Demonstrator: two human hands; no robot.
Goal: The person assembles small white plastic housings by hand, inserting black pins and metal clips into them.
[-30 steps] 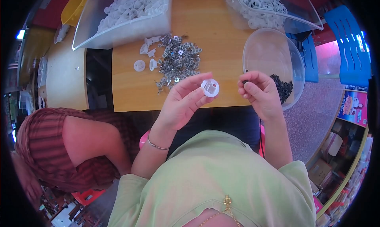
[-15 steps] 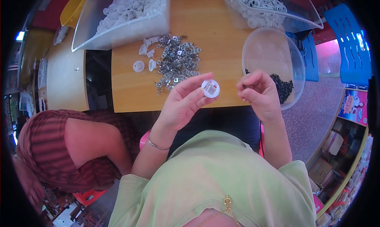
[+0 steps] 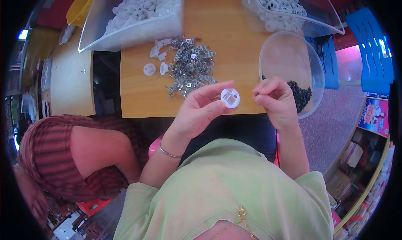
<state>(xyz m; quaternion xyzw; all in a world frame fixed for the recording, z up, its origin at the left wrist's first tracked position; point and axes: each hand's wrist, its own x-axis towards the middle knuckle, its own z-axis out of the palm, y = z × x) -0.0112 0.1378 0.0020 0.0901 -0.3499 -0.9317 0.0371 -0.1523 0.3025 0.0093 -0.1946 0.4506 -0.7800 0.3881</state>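
Note:
Between the thumb and fingers of my left hand (image 3: 201,108) is a round white plastic part (image 3: 230,98), its recessed face turned up. Just to its right, my right hand (image 3: 274,100) is closed in a pinch; whatever its fingertips hold is too small to make out. Beside that hand stands a round clear tub (image 3: 268,58) with a heap of small black pieces (image 3: 300,95) in it. Beyond my left hand a pile of small metal parts (image 3: 190,66) lies on the wooden table (image 3: 234,43). A few white plastic parts (image 3: 149,69) lie left of the pile.
Clear bins (image 3: 138,41) of white plastic parts stand at the far left and far right (image 3: 307,24). A yellow basket (image 3: 81,7) sits at far left. Another person in a striped top (image 3: 50,148) is close on my left. Blue chairs (image 3: 370,47) stand to the right.
My left hand has moved slightly right with the white part, bringing it nearer my right hand. My right hand's fingers have drawn into a more pointed pinch. The view has shifted slightly.

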